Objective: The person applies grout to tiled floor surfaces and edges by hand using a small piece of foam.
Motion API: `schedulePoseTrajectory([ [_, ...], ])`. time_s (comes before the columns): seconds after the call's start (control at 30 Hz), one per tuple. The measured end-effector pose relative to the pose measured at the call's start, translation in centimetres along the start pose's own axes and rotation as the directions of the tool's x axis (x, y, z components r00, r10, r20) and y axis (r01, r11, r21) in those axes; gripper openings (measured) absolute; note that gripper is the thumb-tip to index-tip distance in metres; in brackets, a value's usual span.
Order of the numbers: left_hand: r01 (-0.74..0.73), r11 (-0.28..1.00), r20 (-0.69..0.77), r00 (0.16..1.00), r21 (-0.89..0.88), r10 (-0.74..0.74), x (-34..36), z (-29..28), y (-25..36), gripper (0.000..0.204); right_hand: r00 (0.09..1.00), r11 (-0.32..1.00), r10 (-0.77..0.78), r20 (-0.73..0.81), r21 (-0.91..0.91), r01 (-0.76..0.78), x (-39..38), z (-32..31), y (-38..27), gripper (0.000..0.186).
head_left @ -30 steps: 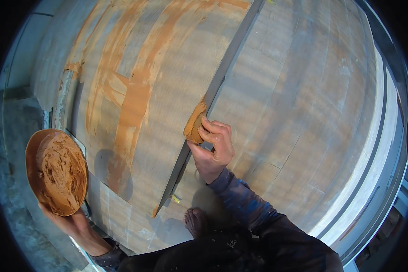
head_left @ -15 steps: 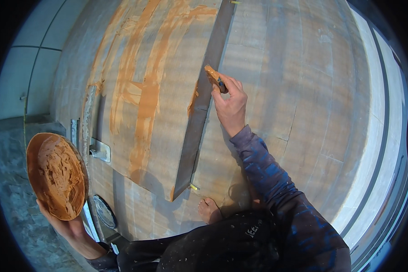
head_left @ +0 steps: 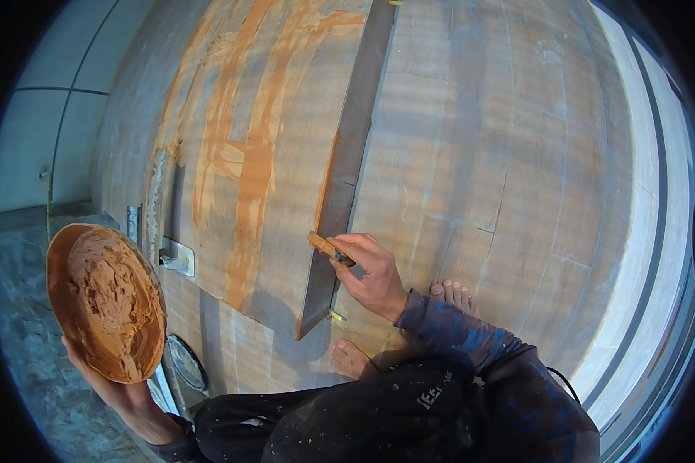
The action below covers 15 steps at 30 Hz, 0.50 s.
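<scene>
At the far left my left hand supports a rounded brown bowl from below, its fingers partly hidden behind it. Thick orange-brown putty fills the bowl, which is tilted toward me. My right hand pinches a small putty knife whose blade is coated with the same putty. That blade meets the upper edge of a raised wood-look panel, near its front corner. Orange putty bands run lengthwise over the panel top, and a thin line of putty follows its right edge.
A steel trowel lies by the panel's left side, next to a long putty-smeared bar. Lower down is a dark round lid-like thing. My bare feet stand on plank-patterned flooring. A small yellow piece sits under the panel's corner.
My right hand has come down along the panel's edge toward me, bringing the putty knife onto that edge. Putty now lines more of the edge. The bowl has shifted slightly right.
</scene>
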<state>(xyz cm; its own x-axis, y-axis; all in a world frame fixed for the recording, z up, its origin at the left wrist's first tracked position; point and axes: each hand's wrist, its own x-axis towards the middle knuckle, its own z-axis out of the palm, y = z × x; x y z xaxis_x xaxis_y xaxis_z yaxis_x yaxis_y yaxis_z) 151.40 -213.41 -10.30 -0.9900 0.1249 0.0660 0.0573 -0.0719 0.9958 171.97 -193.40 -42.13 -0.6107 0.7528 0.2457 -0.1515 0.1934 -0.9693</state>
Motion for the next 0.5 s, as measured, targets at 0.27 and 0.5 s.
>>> schedulePoseTrajectory([
  [0.27, 0.064, 0.998, -0.003, 0.998, 0.004, -0.064, 0.2, 0.2, -2.9, 0.058, 0.885, 0.976, 0.197, -0.423, 0.171, -0.135, 6.6, 0.0, 6.7, 0.04],
  [0.5, 0.019, 0.999, 0.071, 0.997, 0.027, -0.021, 0.7, 0.0, -4.4, 0.059, 0.897, 0.997, -0.055, -0.439, -0.072, 0.026, 6.9, 3.0, 6.0, 0.04],
])
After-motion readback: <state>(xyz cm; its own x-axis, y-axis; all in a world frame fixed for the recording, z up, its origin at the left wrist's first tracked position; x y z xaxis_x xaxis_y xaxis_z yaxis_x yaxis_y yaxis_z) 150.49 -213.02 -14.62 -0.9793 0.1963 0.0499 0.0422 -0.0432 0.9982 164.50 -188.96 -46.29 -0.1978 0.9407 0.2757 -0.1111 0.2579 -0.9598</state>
